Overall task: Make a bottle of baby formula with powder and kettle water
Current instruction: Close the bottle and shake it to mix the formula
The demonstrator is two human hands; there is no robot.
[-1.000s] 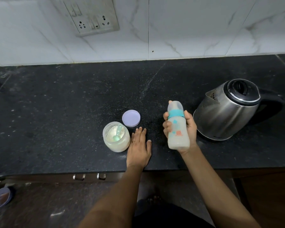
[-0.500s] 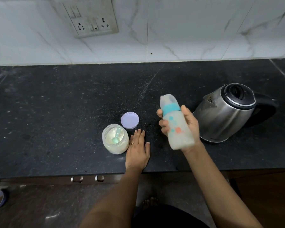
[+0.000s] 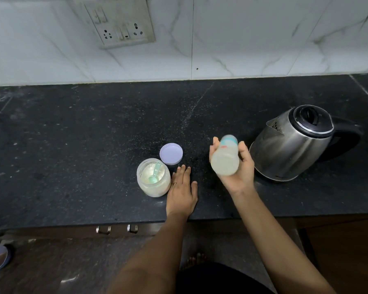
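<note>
We see the baby bottle [image 3: 225, 159] held in our right hand [image 3: 236, 169], lifted above the black surface [image 3: 72, 145] and tipped so its base points toward us and its teal-collared top points away; it is blurred, and its contents look pale and cloudy. Our right fingers and thumb are wrapped around its sides. The bottle sits to the right of our left hand [image 3: 182, 193], with a gap of bare surface between them, and just left of the steel kettle [image 3: 293, 145], which stands on the surface with its lid closed and its black handle to the far right.

Our left hand lies flat, palm down, near the front edge of the surface, fingers extended and holding nothing. It lies just beside the right wall of the open powder jar [image 3: 153, 177], which holds pale powder and a green scoop [image 3: 154, 177]. The jar's lilac lid [image 3: 171, 154] lies just beyond the jar, apart from both hands.
</note>
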